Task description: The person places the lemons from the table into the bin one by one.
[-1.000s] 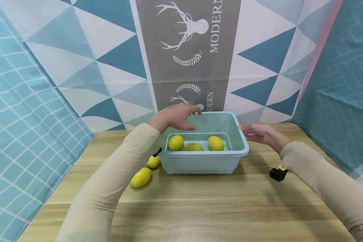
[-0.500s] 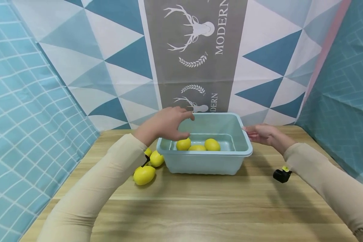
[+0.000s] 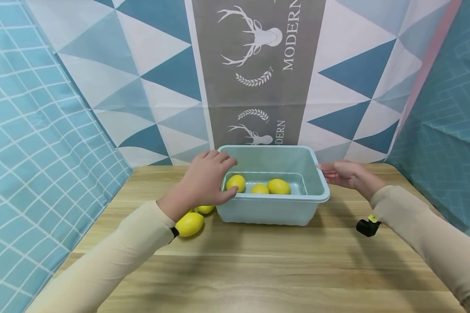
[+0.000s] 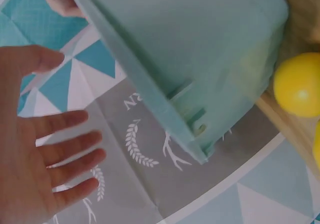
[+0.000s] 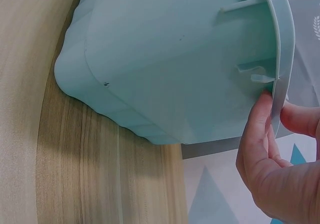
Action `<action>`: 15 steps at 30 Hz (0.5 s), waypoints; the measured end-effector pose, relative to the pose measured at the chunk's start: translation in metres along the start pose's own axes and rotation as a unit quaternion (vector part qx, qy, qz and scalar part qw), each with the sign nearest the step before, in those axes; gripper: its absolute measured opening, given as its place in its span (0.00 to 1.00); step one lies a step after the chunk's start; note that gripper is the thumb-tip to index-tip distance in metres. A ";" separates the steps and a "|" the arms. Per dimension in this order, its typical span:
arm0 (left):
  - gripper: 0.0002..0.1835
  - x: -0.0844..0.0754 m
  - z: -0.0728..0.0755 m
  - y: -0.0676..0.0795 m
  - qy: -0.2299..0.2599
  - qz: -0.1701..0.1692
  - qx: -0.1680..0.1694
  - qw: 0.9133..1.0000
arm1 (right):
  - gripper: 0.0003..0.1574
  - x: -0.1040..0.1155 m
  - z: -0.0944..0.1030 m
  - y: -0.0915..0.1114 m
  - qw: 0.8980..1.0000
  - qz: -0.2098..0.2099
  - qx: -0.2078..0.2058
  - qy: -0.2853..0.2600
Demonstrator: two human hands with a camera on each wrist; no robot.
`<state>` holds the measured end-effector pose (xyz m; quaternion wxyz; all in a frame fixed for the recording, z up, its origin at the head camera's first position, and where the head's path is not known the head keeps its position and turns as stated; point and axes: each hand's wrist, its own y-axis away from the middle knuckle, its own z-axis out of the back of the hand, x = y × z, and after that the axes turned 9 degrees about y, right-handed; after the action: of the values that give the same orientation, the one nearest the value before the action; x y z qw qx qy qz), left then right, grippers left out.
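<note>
A pale blue-green plastic bin [image 3: 272, 211] stands on the wooden table, with three lemons [image 3: 279, 186] showing inside it. My right hand [image 3: 346, 174] pinches the bin's right rim between thumb and fingers; the right wrist view shows the thumb on the inner side. Over the bin's left end hovers my left hand [image 3: 203, 180], fingers spread and holding nothing. In the left wrist view its fingers [image 4: 75, 151] are apart from the rim. Left of the bin lie more lemons [image 3: 189, 224], partly hidden behind my left hand and wrist.
On the table [image 3: 258, 269], right of the bin, a small black object with a yellow part [image 3: 367, 227] sits below my right forearm. A patterned cloth wall [image 3: 258, 87] rises close behind the bin, and tiled-pattern cloths flank the table.
My left hand has moved left and down from above the bin toward its left rim. The lemons inside have shifted a little. My right hand keeps its hold on the rim.
</note>
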<state>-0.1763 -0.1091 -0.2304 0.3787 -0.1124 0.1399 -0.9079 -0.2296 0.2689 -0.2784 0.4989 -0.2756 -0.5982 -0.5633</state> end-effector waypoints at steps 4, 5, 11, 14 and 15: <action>0.32 -0.003 -0.009 0.009 -0.002 0.009 -0.036 0.999 | 0.04 0.000 0.000 0.001 1.000 -0.006 -0.003 -0.001; 0.33 -0.003 -0.011 0.011 0.004 0.012 -0.047 0.999 | 0.03 0.000 0.000 0.001 1.000 -0.006 -0.003 0.001; 0.36 -0.003 -0.023 0.026 0.041 0.028 -0.115 0.992 | 0.05 0.000 0.001 0.000 1.000 -0.008 0.000 -0.004; 0.37 -0.003 -0.029 0.034 0.043 0.040 -0.134 0.989 | 0.07 -0.001 0.002 -0.001 1.000 -0.006 0.001 -0.013; 0.37 -0.003 -0.030 0.036 0.041 0.045 -0.139 0.988 | 0.07 -0.001 0.002 -0.001 1.000 -0.004 0.002 -0.015</action>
<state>-0.1598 -0.1264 -0.2714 0.3940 -0.1201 0.2854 -0.8654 -0.2307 0.2709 -0.2794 0.4884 -0.2801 -0.6078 -0.5600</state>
